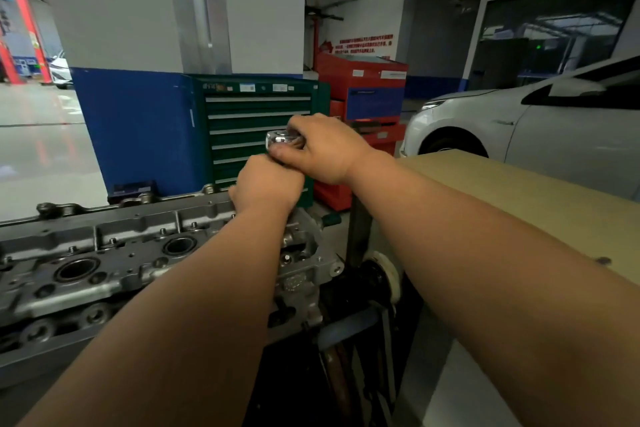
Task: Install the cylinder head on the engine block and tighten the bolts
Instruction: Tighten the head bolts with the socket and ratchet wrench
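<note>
The grey cylinder head (114,253) lies across the lower left on an engine stand, with round plug wells and small bolts on its top face. A chrome ratchet head (282,139) stands above the head's far right end. My right hand (325,149) grips that ratchet head from the right, fingers curled over it. Just below, my left hand (268,184) is curled round the tool's shaft, which is hidden inside the fist. The bolt under the tool is hidden by my left hand.
A green tool cabinet (256,121) and a red tool cart (367,107) stand behind the engine. A tan board (519,198) lies at the right, a white car (519,125) beyond it. The stand's black post and white wheel (381,274) sit right of the head.
</note>
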A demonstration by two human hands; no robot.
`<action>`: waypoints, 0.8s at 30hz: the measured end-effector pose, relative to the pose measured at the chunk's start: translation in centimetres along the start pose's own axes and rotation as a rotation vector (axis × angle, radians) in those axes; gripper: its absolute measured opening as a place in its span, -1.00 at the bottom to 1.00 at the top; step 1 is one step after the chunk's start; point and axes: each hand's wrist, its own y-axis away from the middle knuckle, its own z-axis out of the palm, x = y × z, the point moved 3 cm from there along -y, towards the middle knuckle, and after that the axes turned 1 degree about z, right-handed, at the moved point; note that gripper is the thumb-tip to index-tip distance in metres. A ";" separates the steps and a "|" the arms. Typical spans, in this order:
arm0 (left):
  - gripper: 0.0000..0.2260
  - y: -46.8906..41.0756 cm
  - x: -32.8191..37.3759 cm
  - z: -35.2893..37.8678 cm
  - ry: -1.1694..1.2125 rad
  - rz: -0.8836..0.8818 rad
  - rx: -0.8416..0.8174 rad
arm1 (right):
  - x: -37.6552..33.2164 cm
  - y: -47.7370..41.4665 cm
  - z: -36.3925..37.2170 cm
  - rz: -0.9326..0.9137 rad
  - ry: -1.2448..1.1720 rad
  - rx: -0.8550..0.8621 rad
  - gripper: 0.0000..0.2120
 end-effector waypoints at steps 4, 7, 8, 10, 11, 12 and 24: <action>-0.79 -0.7 -0.9 -0.1 -0.020 -0.018 0.041 | -1.8 1.4 0.0 0.060 0.288 0.039 -0.42; -0.79 -0.6 -0.7 0.0 -0.011 -0.032 0.089 | -1.6 4.0 -0.6 -0.016 0.347 0.135 -0.53; -0.80 -0.6 -0.6 0.0 -0.013 -0.025 0.101 | -1.1 4.4 -0.6 -0.005 0.348 0.125 -0.60; -0.81 -0.5 -0.6 0.2 0.008 -0.011 0.090 | -0.2 3.4 -0.8 0.070 0.353 0.027 -0.72; -0.81 -0.4 -0.5 0.3 0.011 -0.008 0.075 | 0.0 2.7 -1.0 0.127 0.328 -0.049 -0.75; -0.80 -0.4 -0.5 0.4 0.014 -0.007 0.074 | 0.0 2.2 -1.2 0.183 0.292 -0.122 -0.76; -0.77 -0.7 -0.6 0.4 0.033 -0.044 0.098 | -1.1 2.0 -2.3 0.265 0.209 -0.173 -0.79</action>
